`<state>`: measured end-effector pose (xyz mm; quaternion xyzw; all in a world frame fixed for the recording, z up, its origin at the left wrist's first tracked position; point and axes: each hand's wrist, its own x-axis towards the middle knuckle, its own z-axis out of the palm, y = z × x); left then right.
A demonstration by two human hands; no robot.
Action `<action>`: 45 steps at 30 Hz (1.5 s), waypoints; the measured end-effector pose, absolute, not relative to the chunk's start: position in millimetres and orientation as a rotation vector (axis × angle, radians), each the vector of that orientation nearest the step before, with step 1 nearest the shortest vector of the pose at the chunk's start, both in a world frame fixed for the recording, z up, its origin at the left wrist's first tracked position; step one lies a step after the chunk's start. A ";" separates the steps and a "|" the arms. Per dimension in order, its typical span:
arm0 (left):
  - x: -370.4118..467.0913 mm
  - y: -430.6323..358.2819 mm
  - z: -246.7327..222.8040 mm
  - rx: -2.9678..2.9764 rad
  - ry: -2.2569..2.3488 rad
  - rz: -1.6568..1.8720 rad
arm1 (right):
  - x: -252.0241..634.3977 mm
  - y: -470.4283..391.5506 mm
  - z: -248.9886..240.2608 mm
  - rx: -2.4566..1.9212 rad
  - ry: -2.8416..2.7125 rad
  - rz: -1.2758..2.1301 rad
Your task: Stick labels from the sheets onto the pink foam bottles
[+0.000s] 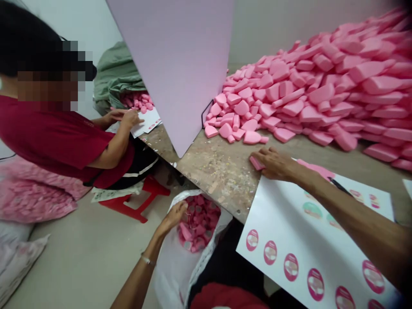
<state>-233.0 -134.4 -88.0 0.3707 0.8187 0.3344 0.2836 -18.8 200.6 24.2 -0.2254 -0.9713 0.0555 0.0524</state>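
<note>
My right hand point(273, 163) is closed on a small pink block point(256, 163) at the table, by the top edge of a white sticker sheet point(277, 206). The sheet bears rows of oval pink labels and a few green ones. Lower down, my left hand point(177, 213) hangs at the rim of a white sack point(170, 266), its fingers curled together; whether anything is in them is hidden. Inside the sack lie many pink pieces point(199, 223), several with pale round spots. Beyond my right hand rises a big heap of pink paddle-shaped pieces point(289, 94).
A pale board point(183, 77) stands on the worn table point(222, 171), dividing it. Left of it a co-worker in a red shirt point(61, 141) handles white sheets point(148, 122) near a green sack point(119, 77). A red stool point(135, 204) and filled bags point(35, 193) stand on the floor. A black pen-like object point(341, 186) lies on the sheet.
</note>
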 end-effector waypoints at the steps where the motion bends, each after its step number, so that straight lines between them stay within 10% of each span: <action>1: -242.3 -128.5 -93.1 0.953 2.247 0.907 | -18.5 190.6 26.9 -0.672 -2.950 0.157; 10: -295.0 -82.3 -80.2 0.945 2.465 0.991 | -59.4 -5.6 28.3 -0.003 -2.995 0.246; 23: -199.2 -233.0 -95.8 0.580 3.032 0.254 | -20.6 -124.7 -106.5 -0.493 -3.065 0.398; 45: -311.1 -196.9 -74.9 0.411 2.784 -0.241 | -3.7 -93.8 -115.9 -0.563 -3.117 0.446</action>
